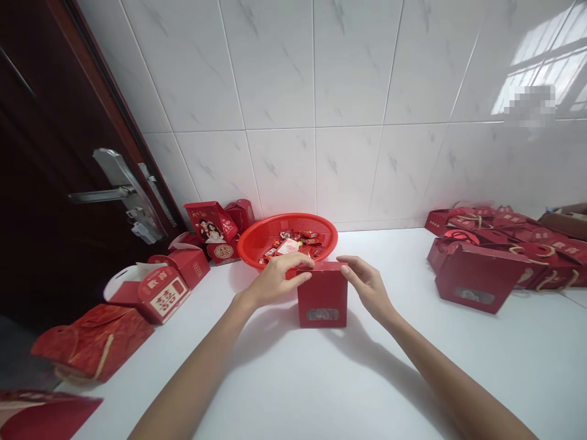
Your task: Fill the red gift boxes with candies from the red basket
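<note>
A red gift box (322,296) with a small clear window low on its front stands upright on the white table, between my hands. My left hand (279,278) grips its top left corner, thumb on the front and fingers over the top edge. At the top right corner, my right hand (367,282) pinches the box, its thumb on the near face and fingers behind. Just behind is a red plastic basket (245,244) holding wrapped candies (309,238) and a pale card (288,246).
Several red gift boxes (167,293) line the left side of the white table (293,379). More red boxes pile up at the right, a windowed one (479,278) in front. A tiled wall (348,171) closes the back; a dark door (55,122) stands at left.
</note>
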The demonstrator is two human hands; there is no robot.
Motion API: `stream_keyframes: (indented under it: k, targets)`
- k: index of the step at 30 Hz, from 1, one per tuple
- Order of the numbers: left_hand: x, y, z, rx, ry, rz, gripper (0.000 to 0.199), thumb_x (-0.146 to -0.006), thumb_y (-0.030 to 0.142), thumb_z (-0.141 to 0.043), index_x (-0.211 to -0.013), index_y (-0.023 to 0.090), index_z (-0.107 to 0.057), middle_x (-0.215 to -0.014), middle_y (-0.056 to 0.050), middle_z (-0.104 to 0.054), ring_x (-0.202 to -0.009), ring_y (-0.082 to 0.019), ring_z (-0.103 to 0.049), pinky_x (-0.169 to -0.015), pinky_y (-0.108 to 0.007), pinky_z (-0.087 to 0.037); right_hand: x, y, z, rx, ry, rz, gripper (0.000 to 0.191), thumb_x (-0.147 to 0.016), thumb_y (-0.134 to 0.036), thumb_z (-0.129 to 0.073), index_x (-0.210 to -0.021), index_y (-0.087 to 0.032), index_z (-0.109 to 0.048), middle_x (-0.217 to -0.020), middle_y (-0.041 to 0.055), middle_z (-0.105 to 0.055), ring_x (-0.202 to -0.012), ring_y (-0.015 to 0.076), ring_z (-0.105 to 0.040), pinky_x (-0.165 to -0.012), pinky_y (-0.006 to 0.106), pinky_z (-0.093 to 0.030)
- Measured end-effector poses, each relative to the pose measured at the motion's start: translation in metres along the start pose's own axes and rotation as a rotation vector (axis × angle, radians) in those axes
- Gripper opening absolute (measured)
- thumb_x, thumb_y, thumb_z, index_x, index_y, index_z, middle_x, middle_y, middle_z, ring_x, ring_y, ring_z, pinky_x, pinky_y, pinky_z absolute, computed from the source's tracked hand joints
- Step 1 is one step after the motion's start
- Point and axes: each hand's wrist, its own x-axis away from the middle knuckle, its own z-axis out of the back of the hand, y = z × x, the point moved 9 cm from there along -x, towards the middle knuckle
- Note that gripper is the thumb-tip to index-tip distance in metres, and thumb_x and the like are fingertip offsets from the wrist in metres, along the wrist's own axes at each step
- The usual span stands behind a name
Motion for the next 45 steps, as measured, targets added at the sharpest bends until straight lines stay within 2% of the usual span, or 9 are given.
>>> stream_keyframes:
  k: [5, 9, 15, 20, 25, 31, 34, 39, 45]
  targets:
    - [-0.001, -0.015, -0.001, 0.064, 0.099, -0.009, 0.033, -0.086, 0.033, -0.065, -0.117, 0.022, -0.063, -0.118, -0.007, -0.071, -0.108, -0.025, -0.067, -0.097, -0.04, -0.055, -0.001, -0.001, 0.001, 0.036, 0.031, 0.062, 0.035, -0.092, -0.055, -0.059, -0.103, -0.023, -0.067, -0.108, 0.0067, -0.071, -0.098, 0.0236, -0.066, -0.085, 0.036, -0.054]
    - [-0.002, -0.032, -0.004, 0.246, 0.171, 0.026, 0.042, -0.081, 0.034, -0.072, -0.121, 0.023, -0.062, -0.118, -0.007, -0.07, -0.114, -0.025, -0.065, -0.102, -0.043, -0.052, -0.003, 0.001, 0.001, 0.033, 0.042, 0.077, 0.035, -0.093, -0.055, -0.056, -0.102, -0.024, -0.067, -0.107, 0.006, -0.071, -0.097, 0.0231, -0.066, -0.083, 0.035, -0.054]
    - [-0.005, -0.048, -0.009, 0.447, 0.231, 0.06, 0.047, -0.077, 0.034, -0.078, -0.119, 0.022, -0.061, -0.112, -0.007, -0.069, -0.109, -0.024, -0.066, -0.097, -0.039, -0.054, -0.007, 0.003, -0.002, 0.01, 0.028, 0.058, 0.036, -0.089, -0.055, -0.063, -0.104, -0.023, -0.065, -0.103, 0.0065, -0.071, -0.093, 0.0235, -0.067, -0.077, 0.034, -0.055]
    - [-0.006, -0.049, -0.01, 0.463, 0.262, 0.026, 0.044, -0.075, 0.032, -0.079, -0.114, 0.021, -0.063, -0.111, -0.007, -0.07, -0.111, -0.024, -0.065, -0.1, -0.039, -0.051, -0.009, 0.002, -0.002, 0.004, 0.071, 0.034, 0.036, -0.088, -0.057, -0.062, -0.093, -0.022, -0.064, -0.092, 0.005, -0.069, -0.084, 0.0212, -0.064, -0.073, 0.032, -0.052]
    - [-0.007, -0.049, -0.014, 0.482, 0.292, 0.023, 0.037, -0.077, 0.03, -0.076, -0.111, 0.02, -0.063, -0.105, -0.006, -0.07, -0.103, -0.023, -0.067, -0.095, -0.037, -0.053, -0.01, 0.0, -0.004, 0.02, 0.066, 0.023, 0.04, -0.091, -0.059, -0.056, -0.08, -0.021, -0.063, -0.081, 0.0029, -0.066, -0.077, 0.0191, -0.061, -0.07, 0.031, -0.05]
    - [-0.007, -0.047, -0.013, 0.457, 0.316, 0.022, 0.027, -0.079, 0.031, -0.074, -0.102, 0.019, -0.065, -0.104, -0.006, -0.071, -0.103, -0.022, -0.067, -0.093, -0.036, -0.054, -0.008, 0.001, -0.007, -0.012, -0.004, 0.035, 0.027, -0.09, -0.047, -0.061, -0.097, -0.022, -0.066, -0.097, 0.0034, -0.069, -0.084, 0.0198, -0.063, -0.073, 0.031, -0.051]
    - [-0.006, -0.045, -0.012, 0.413, 0.292, 0.009, 0.019, -0.08, 0.031, -0.072, -0.094, 0.019, -0.067, -0.099, -0.005, -0.072, -0.097, -0.021, -0.068, -0.091, -0.035, -0.054, -0.008, 0.003, -0.006, 0.002, -0.028, 0.046, 0.022, -0.089, -0.042, -0.061, -0.097, -0.022, -0.066, -0.098, 0.0039, -0.069, -0.087, 0.0203, -0.063, -0.075, 0.031, -0.051]
    - [-0.005, -0.045, -0.012, 0.441, 0.246, 0.026, 0.026, -0.079, 0.038, -0.073, -0.095, 0.018, -0.069, -0.098, -0.006, -0.073, -0.092, -0.023, -0.068, -0.085, -0.035, -0.056, -0.007, 0.006, -0.007, 0.03, -0.049, 0.09, 0.016, -0.09, -0.034, -0.057, -0.095, -0.022, -0.065, -0.098, 0.0033, -0.068, -0.09, 0.0199, -0.063, -0.079, 0.032, -0.051]
    - [-0.006, -0.041, -0.01, 0.422, 0.268, 0.02, 0.02, -0.08, 0.038, -0.073, -0.085, 0.018, -0.071, -0.095, -0.007, -0.073, -0.094, -0.023, -0.068, -0.088, -0.035, -0.055, -0.005, 0.006, -0.009, 0.064, -0.055, 0.08, 0.024, -0.091, -0.044, -0.06, -0.098, -0.021, -0.065, -0.099, 0.0043, -0.068, -0.09, 0.0202, -0.063, -0.079, 0.033, -0.051]
